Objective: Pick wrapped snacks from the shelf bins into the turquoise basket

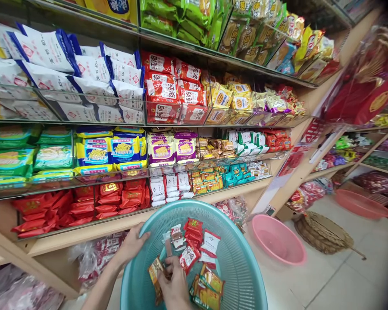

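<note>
Left hand (pixel 133 244) clasps left rim of teal basket (pixel 242 241) before stocked shelves, grip closed on edge, thumb over rim. Right hand (pixel 175 282), inside basket at near left, has grip nearly closed, fingertips pinching brown-gold packet (pixel 156 274). Red packets (pixel 193 232) and red-white packet (pixel 189 255) lie at basket's far middle, gold-green packets (pixel 207 289) to right of right hand. Pink basin (pixel 278 241) sits on tiled floor (pixel 326 280), right of basket; woven brown item (pixel 323 232) lies farther right.
</note>
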The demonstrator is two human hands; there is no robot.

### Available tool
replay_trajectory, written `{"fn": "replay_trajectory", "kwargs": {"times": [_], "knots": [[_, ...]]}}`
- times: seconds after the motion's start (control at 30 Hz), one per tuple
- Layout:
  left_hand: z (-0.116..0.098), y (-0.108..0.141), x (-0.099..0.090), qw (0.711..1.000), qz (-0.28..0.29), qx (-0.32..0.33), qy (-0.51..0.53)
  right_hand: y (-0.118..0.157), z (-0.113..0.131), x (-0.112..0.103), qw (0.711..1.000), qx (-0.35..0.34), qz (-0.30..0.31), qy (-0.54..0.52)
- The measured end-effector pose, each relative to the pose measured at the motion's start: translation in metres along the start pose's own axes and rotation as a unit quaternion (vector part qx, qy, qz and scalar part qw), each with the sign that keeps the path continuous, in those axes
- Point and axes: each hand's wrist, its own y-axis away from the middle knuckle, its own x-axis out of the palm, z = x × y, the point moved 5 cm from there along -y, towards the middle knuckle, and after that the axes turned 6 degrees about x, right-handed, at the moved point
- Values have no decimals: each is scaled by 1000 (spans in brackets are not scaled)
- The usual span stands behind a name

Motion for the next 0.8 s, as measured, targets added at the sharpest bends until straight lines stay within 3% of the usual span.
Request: {"fn": "replay_trajectory", "kwargs": {"times": [0.17, 0.33, 0.57, 0.8], "knots": [[-4, 0, 0, 1000, 3, -2, 6, 1, -1, 7, 1000, -8, 0, 16], [-6, 0, -1, 1000, -6, 9, 3, 10, 14, 4, 994, -30, 51, 92], [-10, 4, 2, 1000, -7, -8, 22, 19, 38, -11, 959, -54, 108, 258], [-13, 9, 3, 999, 0, -17, 51, 20, 48, -9, 911, -57, 142, 384]]}}
